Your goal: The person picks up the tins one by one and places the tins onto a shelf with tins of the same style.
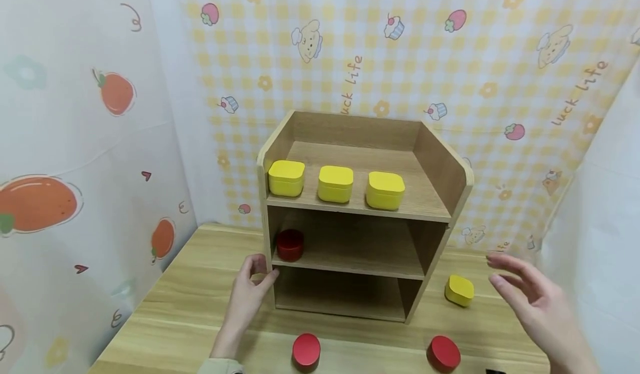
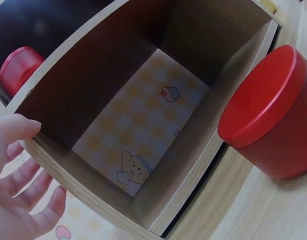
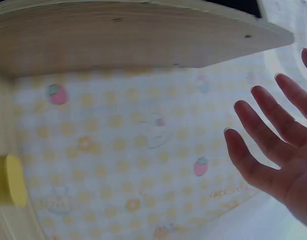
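Note:
A three-level wooden shelf stands upright on the table. My left hand holds its left side panel, the thumb at the front edge and the other fingers along the outer face. Three yellow boxes with rounded corners line the top level, the middle one between two others. On the middle level, at the left, sits a red round tin. Off to the right of the shelf, my right hand is raised with fingers spread and nothing in it. The nearest thing to it is a fourth yellow box on the table.
Two more red round tins lie in front of the shelf, one at the centre and one at the right. Patterned cloth hangs behind the shelf, and white cloth closes off the left side. The wooden table carries everything.

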`<state>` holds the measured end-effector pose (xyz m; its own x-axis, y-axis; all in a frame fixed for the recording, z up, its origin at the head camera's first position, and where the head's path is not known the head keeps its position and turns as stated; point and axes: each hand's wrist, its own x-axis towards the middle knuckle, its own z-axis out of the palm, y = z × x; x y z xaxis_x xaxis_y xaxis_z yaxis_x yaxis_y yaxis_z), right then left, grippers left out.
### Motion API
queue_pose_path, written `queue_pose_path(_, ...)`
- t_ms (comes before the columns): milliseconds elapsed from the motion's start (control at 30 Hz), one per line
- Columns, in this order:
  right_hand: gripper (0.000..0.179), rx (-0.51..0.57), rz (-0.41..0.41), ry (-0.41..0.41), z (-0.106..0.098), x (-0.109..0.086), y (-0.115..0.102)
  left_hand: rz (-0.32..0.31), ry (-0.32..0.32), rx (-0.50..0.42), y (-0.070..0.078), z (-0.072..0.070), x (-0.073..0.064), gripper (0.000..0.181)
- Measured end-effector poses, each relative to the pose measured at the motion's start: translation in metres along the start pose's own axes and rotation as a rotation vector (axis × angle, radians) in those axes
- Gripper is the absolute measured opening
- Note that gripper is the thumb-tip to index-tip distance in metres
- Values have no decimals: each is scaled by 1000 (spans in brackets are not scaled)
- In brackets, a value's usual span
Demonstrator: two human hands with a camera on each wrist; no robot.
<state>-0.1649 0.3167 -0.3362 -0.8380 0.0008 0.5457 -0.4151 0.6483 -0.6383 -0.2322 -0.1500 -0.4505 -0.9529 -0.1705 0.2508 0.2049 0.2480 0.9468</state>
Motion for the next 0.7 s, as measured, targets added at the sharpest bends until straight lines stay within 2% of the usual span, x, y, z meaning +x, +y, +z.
queue_pose_path(100,36,-68,29,21,3,-1,9,-2,1,-7,-1,1,1,33)
queue_pose_path(267,36,-129,25,51,9,2,24,-3,13,-2,-1,1,1,33)
queue_pose_path(400,34,-199,2,31,16,6,36,1,11,4,-2,0,0,33)
queue_pose_path(700,34,-215,32,-22,25,13,66,-12,5,-6,1,1,-1,32)
